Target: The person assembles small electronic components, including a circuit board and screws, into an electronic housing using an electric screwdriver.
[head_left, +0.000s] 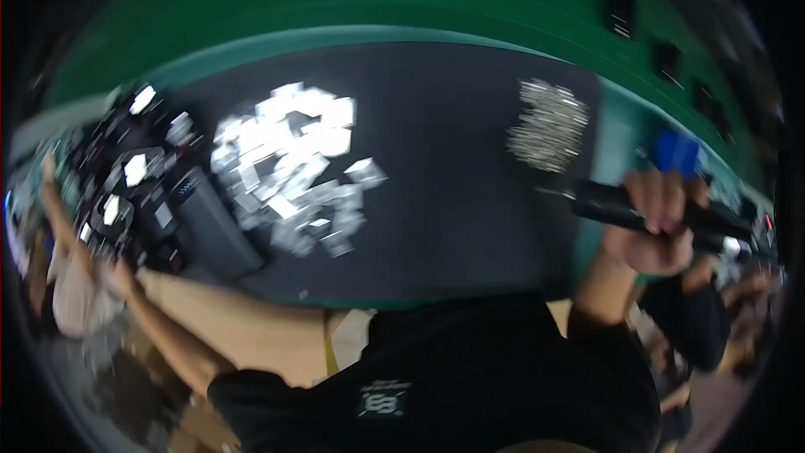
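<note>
A black tool (608,204) is held by the right hand (658,225).
It is wrapped by that grip, near the silvery pile (549,127) on the table (444,168); the left hand's (121,275) grip is too blurred to tell. The pile could be scattered by a low swing.

Black shirt (486,361), short sleeves (247,398), small pale emblem (381,403) on the front, bare forearms (172,342), bare hands (656,231)

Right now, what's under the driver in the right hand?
Around the driver, the black mat and green strip show; a grey pile lies beyond its tip. Whatever is directly under the driver and right hand is covered.
</note>
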{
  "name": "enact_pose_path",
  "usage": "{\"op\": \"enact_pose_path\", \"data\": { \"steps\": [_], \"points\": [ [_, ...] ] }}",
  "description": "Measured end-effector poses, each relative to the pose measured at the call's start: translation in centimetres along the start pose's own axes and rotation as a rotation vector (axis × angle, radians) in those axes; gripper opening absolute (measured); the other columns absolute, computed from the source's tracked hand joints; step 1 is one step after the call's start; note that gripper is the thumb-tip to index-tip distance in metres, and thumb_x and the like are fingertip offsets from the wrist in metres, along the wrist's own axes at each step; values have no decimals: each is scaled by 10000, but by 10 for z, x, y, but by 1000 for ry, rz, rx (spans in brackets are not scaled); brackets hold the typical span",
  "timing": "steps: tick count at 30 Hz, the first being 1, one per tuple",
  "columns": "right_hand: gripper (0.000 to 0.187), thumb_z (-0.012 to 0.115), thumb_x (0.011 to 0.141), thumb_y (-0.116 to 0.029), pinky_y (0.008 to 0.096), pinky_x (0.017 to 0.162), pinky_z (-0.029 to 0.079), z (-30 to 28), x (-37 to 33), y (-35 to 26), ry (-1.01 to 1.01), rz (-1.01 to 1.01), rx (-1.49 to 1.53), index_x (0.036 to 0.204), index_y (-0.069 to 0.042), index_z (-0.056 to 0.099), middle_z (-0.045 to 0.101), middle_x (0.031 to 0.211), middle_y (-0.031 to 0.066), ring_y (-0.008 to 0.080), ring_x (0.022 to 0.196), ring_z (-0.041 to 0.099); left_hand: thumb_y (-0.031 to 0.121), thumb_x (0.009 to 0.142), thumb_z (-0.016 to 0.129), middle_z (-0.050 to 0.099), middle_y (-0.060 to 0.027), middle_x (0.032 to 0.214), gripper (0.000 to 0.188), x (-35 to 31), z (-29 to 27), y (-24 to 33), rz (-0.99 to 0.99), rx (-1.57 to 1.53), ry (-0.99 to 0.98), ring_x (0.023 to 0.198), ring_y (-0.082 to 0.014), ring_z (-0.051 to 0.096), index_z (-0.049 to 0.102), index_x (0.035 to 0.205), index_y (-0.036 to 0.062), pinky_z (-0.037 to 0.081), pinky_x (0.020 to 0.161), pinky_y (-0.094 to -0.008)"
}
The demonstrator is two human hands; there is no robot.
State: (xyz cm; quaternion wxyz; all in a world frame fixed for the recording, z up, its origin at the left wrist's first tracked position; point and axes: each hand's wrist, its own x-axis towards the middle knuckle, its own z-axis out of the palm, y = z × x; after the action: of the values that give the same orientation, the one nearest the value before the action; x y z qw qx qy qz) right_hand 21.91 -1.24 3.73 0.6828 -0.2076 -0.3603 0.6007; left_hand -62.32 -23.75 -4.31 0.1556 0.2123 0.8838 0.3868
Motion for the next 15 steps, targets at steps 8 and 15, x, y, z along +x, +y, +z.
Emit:
{"op": "enact_pose_path", "data": {
  "steps": [8, 15],
  "points": [
    [393, 575, 823, -165, 299, 713, 361, -24, 11, -18, 93, -157, -109, 1195, -129, 455, 456, 751, -24, 104, 684, 444, 223, 811, 612, 585, -156, 1205, 498, -39, 0, 59, 192, 622, 434, 1035, -269, 583, 532, 1246, -4, 454, 889, -324],
    [307, 563, 813, -150, 284, 763, 348, -37, 19, -20, 99, -169, -137, 1111, -123, 496, 461, 750, -36, 93, 710, 442, -1, 840, 544, 636, -125, 990, 230, -212, 101, 187, 594, -70, 623, 877, -208, 618, 603, 1061, -28, 499, 776, -292]
  ]
}}
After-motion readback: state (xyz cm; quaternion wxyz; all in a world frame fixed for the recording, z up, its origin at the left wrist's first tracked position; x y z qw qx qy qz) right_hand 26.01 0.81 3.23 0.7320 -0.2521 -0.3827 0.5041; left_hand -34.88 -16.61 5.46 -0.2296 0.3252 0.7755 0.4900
